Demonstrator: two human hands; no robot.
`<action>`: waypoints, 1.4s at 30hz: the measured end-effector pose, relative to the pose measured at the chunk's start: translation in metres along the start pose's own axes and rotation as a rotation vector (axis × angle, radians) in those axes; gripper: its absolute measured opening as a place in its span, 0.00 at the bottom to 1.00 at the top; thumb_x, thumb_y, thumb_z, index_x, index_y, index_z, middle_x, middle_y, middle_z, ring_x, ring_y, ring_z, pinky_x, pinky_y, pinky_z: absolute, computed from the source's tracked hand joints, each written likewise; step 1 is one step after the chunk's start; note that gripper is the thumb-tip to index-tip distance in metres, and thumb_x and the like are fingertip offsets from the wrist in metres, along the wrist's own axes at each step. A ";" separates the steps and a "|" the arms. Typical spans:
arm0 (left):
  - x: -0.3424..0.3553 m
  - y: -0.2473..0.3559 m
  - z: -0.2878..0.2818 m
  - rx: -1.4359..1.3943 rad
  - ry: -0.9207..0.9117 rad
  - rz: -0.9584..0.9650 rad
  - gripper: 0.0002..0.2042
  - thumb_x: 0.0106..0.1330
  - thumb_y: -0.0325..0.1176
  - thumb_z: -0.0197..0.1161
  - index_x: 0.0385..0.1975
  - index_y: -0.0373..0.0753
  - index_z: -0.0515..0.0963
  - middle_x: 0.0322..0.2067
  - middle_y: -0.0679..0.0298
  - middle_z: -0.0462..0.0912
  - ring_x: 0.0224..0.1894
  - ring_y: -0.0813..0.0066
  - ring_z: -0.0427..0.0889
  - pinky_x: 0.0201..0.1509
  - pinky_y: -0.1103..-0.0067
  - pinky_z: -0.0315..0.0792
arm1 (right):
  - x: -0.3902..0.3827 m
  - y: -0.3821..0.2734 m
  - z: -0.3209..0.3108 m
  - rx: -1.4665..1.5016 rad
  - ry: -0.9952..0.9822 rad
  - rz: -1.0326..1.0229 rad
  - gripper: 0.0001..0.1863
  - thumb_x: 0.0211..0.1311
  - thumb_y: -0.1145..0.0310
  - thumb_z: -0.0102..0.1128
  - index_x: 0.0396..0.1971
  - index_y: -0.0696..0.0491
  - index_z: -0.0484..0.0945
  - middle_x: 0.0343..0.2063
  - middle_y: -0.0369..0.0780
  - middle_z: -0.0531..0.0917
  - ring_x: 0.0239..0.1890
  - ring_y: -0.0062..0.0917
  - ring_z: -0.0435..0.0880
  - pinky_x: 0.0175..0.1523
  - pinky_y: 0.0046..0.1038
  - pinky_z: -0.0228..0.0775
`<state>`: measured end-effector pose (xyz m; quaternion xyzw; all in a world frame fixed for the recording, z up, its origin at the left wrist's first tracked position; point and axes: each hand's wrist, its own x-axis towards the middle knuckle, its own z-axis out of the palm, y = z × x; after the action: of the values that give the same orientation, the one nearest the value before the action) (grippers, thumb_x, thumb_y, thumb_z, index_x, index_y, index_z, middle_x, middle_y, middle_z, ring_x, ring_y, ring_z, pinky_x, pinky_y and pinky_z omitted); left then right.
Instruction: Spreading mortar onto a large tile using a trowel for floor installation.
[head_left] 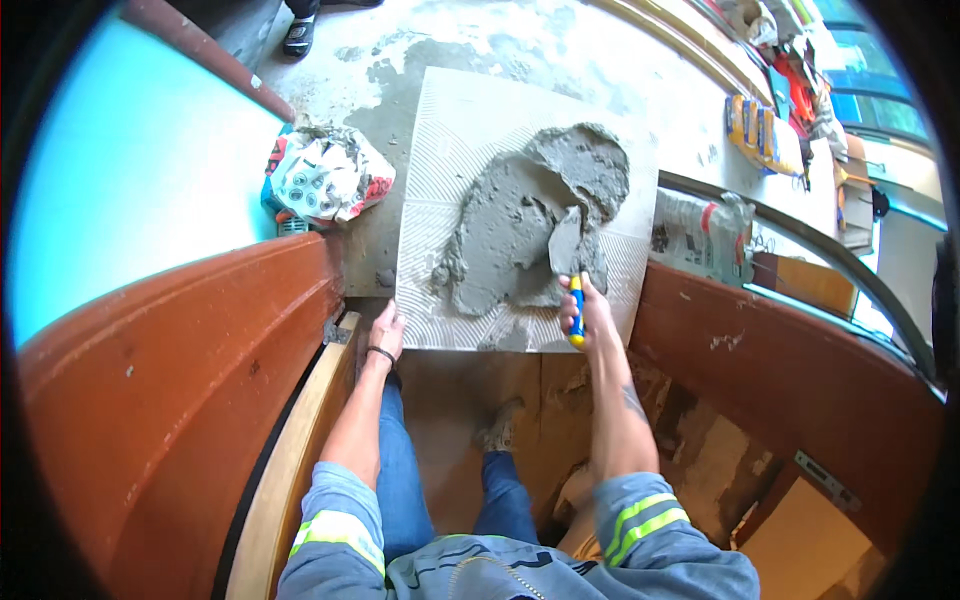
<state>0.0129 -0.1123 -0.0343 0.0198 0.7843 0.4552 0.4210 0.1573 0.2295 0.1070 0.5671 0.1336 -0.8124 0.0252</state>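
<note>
A large square tile (pixel 430 270) lies in front of me, its back ribbed with fine lines. Wet grey mortar (pixel 500 235) is spread over its middle and heaped toward the far right. In my right hand (pixel 597 318) is a trowel (pixel 566 240) with a blue and yellow handle, its blade resting in the mortar near the tile's right side. My left hand (pixel 388 330) grips the tile's near left corner, the fingers at its edge; what the thumb does is partly hidden.
Brown door frame sides (pixel 190 350) (pixel 760 360) rise left and right of me. An opened paper bag (pixel 330 180) stands left of the tile. Wrapped plastic (pixel 700 235) lies to the right, with yellow packages (pixel 760 130) beyond. A person's shoe (pixel 298 38) shows at the far left.
</note>
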 end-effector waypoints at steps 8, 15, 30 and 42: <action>0.034 -0.022 -0.025 -0.050 0.015 0.086 0.24 0.64 0.25 0.52 0.62 0.34 0.62 0.56 0.51 0.72 0.59 0.66 0.71 0.61 0.77 0.62 | 0.130 -0.021 0.178 -0.052 -0.239 0.031 0.22 0.67 0.43 0.42 0.42 0.48 0.70 0.15 0.28 0.66 0.13 0.13 0.63 0.17 0.19 0.59; 0.032 -0.001 -0.032 -0.034 0.018 0.049 0.24 0.63 0.25 0.53 0.62 0.36 0.63 0.56 0.49 0.72 0.58 0.64 0.72 0.60 0.77 0.64 | 0.083 -0.030 0.148 -1.665 0.087 -0.522 0.25 0.68 0.48 0.42 0.36 0.57 0.78 0.18 0.45 0.78 0.19 0.30 0.78 0.25 0.33 0.69; 0.030 0.011 -0.058 0.096 0.074 -0.055 0.25 0.64 0.30 0.53 0.63 0.43 0.62 0.53 0.45 0.72 0.57 0.54 0.73 0.58 0.70 0.66 | 0.087 -0.048 0.201 -0.996 0.092 -0.256 0.23 0.69 0.49 0.43 0.40 0.56 0.75 0.16 0.35 0.71 0.13 0.16 0.66 0.16 0.22 0.61; 0.042 0.022 -0.056 0.178 0.066 -0.032 0.26 0.65 0.31 0.53 0.64 0.45 0.60 0.48 0.41 0.74 0.53 0.48 0.74 0.55 0.66 0.67 | 0.166 -0.049 0.266 -0.628 -0.081 -0.198 0.21 0.69 0.49 0.41 0.36 0.54 0.72 0.14 0.32 0.68 0.14 0.17 0.66 0.17 0.25 0.63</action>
<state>-0.0601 -0.1208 -0.0325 0.0296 0.8355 0.3771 0.3986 -0.1546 0.2300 0.0478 0.4831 0.4309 -0.7518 0.1253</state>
